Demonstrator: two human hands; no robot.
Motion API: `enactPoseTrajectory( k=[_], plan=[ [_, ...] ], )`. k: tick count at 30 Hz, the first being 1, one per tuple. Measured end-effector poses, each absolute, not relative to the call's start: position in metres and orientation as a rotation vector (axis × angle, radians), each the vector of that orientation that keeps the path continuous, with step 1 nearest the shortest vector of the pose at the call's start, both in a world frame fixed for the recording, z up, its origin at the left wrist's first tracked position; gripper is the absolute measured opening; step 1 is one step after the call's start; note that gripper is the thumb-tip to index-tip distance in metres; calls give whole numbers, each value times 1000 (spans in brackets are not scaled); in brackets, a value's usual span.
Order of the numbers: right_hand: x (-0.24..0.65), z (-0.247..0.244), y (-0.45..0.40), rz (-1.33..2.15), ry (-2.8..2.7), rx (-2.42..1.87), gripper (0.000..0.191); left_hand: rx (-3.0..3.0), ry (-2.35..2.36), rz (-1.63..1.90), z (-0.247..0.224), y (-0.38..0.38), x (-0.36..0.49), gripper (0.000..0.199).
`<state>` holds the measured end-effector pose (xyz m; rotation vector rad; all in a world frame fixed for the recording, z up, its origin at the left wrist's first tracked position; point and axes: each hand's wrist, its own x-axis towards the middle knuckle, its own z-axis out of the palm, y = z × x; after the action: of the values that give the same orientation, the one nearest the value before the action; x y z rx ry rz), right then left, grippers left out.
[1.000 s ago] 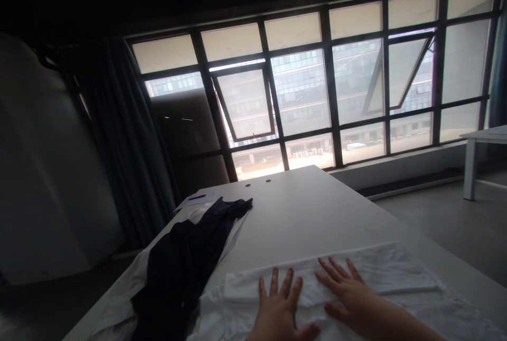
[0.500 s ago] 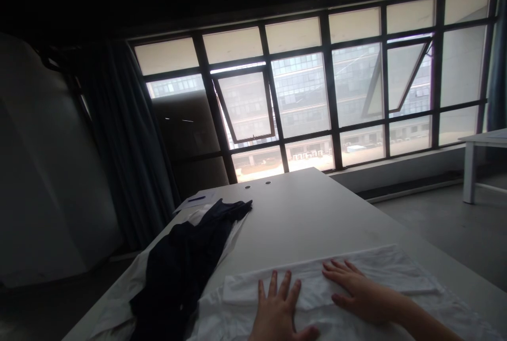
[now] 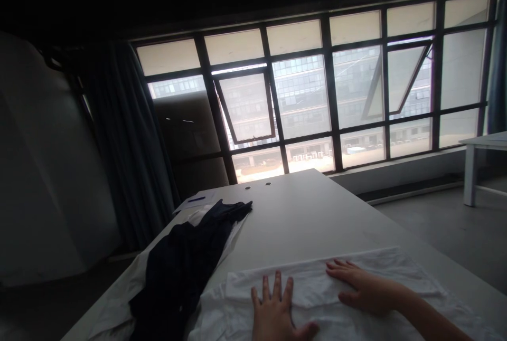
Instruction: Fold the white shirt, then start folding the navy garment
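Observation:
A white garment (image 3: pixel 312 283) lies spread near the front of the white table, with a folded-over strip along its far edge. My left hand (image 3: pixel 275 312) rests flat on it, fingers spread and pointing away from me. To the right, my right hand (image 3: pixel 364 288) also lies flat on the cloth, its fingers stretched toward the left. Neither hand grips anything. The garment's near part runs out of view at the bottom.
Dark navy clothing (image 3: pixel 182 256) lies heaped on white cloth (image 3: pixel 114 309) along the table's left side. Beyond it are a paper sheet (image 3: pixel 186 202) and a pen (image 3: pixel 197 199). The table (image 3: pixel 293 214) reaches toward the windows. Another table (image 3: pixel 470 172) stands at far right.
My left hand has shifted slightly left on the white garment. My right hand has slid a little to the right, its fingers closer together. The dark clothing has not moved.

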<state>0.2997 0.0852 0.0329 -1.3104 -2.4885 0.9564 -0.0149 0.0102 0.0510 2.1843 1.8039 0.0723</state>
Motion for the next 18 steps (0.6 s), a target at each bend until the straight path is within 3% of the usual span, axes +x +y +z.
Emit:
enactPoseTrajectory(
  k=[3,9,18],
  plan=[
    [302,37,93,913,-2452,-1334,69,2177,1839,109,49,13,-7,111],
    [252,26,79,437,-2394,-1449,65,2209,1823,182,41,17,1,109],
    [235,17,71,656,-2512,-1223,70,2325,1611,131,55,16,-8,94]
  ],
)
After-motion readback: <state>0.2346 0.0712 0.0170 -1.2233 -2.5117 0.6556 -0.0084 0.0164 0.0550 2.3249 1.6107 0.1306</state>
